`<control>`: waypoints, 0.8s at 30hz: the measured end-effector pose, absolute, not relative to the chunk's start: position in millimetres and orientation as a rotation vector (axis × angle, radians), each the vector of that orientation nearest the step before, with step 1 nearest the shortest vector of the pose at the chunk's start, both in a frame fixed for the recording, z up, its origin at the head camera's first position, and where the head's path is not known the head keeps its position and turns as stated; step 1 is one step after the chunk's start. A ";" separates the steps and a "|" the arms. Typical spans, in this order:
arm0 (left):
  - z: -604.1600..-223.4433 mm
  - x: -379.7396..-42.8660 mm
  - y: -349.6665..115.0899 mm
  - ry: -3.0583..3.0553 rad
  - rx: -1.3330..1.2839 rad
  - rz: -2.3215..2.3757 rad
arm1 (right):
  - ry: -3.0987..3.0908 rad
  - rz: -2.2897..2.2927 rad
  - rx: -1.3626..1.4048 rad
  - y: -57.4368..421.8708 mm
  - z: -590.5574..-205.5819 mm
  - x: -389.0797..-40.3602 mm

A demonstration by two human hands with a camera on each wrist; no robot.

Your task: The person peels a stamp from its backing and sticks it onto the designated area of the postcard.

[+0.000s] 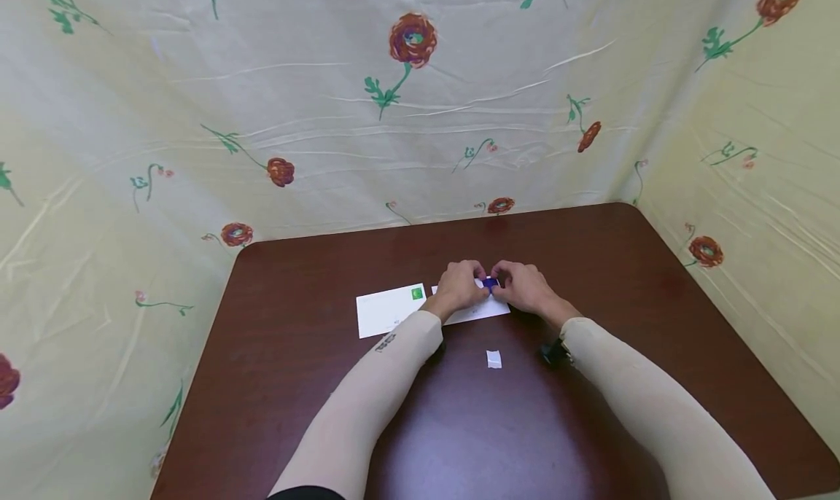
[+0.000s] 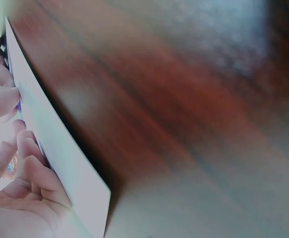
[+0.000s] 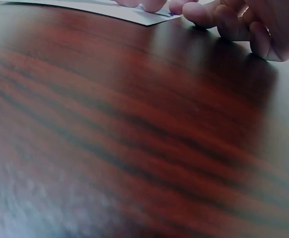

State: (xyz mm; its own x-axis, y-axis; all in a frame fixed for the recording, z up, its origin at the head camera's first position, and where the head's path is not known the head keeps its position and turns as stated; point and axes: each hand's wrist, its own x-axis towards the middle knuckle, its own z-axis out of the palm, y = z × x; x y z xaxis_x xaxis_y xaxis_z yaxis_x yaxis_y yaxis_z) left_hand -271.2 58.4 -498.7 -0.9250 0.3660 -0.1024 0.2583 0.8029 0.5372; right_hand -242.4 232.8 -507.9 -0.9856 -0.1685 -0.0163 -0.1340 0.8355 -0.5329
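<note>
Both hands meet over the top right corner of a white envelope (image 1: 482,310). There, a small dark-blue stamp (image 1: 489,284) lies between the fingertips. My left hand (image 1: 461,285) holds the stamp's left side with bent thumb and forefinger and covers much of the envelope. From the other side, my right hand (image 1: 523,285) holds the stamp's right edge, its remaining fingers curled. In the left wrist view, curled fingers (image 2: 40,178) rest along the envelope (image 2: 70,158). The right wrist view shows fingertips at the corner of the envelope (image 3: 119,11), with a bit of blue there.
A second white envelope (image 1: 387,314) with a green stamp (image 1: 416,294) at its top right lies just left. Nearer me is a small white paper piece (image 1: 494,359). All rest on a dark brown table (image 1: 295,383); flowered sheeting (image 1: 328,121) hangs behind and beside it.
</note>
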 end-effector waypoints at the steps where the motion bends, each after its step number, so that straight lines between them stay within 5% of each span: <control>1: -498.8 -270.7 58.2 2.786 0.490 0.796 | 2.947 -0.848 -0.244 233.1 -507.4 -241.9; 24: -500.9 -267.9 52.3 2.766 0.551 0.812 | 2.952 -0.844 -0.274 228.9 -505.9 -231.5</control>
